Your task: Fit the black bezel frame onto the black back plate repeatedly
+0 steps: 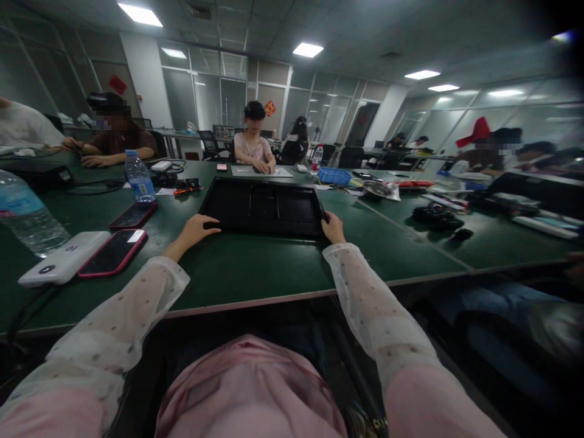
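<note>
Far left on dark green tabletop (274, 267): clear plastic water bottle (27, 216), white slab-shaped power bank (64, 258), red-cased phone (114, 251), second red-cased phone (134, 214), all well apart from the work. Centre: flat black rectangular plastic tray (264, 207) with moulded compartments, lying flat, long side facing. Left hand (195, 229) resting on near-left corner, fingers laid over the rim; grip loose, not clenched. Right hand (333, 228) at near-right corner, fingers curled on the edge, grasping the tray. Probably light, thin-walled, prone to flex if lifted one-sided; smooth, so somewhat slippery. Best held at both near corners, as now, or along the short sides. Right: small dark parts (435, 217), untouched.
</note>
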`<state>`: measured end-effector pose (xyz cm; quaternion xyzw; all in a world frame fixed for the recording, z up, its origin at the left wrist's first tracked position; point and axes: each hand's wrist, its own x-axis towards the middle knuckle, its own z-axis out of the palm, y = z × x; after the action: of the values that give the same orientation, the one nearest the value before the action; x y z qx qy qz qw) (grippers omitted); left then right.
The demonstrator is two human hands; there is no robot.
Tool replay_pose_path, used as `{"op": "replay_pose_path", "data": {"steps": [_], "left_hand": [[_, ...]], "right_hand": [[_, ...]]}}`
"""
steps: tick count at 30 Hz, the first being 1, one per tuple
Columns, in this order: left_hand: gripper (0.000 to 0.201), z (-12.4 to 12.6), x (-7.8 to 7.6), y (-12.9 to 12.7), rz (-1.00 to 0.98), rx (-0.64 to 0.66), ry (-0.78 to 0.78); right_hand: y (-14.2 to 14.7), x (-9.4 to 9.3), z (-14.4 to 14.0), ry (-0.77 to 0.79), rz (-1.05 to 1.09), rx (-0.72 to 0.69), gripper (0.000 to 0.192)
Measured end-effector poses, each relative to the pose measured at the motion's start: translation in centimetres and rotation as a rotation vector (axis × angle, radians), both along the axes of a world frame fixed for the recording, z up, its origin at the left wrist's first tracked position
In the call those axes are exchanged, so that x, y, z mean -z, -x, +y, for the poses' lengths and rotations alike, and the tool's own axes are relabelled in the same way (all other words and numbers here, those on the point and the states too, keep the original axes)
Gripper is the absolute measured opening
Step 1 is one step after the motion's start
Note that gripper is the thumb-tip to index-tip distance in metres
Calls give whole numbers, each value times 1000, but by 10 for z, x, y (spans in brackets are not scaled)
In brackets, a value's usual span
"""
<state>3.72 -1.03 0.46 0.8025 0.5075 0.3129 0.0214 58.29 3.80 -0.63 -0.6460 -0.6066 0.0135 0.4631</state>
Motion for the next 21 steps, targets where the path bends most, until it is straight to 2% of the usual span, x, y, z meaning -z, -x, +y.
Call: {"op": "replay_pose_path", "data": {"steps": [9,13,17,21], "left_hand": [[35,-2,-1,2,-6,1,32],[33,-6,-5,0,-73,-7,40],[25,-7,-9,0,-194,-70,-24],[32,-3,-8,1,-271,-182,-107]], "right_hand": [[4,-4,-8,20,24,-19,49],[4,-5,-10,12,46,-22,48],[4,-6,-11,20,40,-14,48],[4,-9,-14,25,49,-23,49]]}}
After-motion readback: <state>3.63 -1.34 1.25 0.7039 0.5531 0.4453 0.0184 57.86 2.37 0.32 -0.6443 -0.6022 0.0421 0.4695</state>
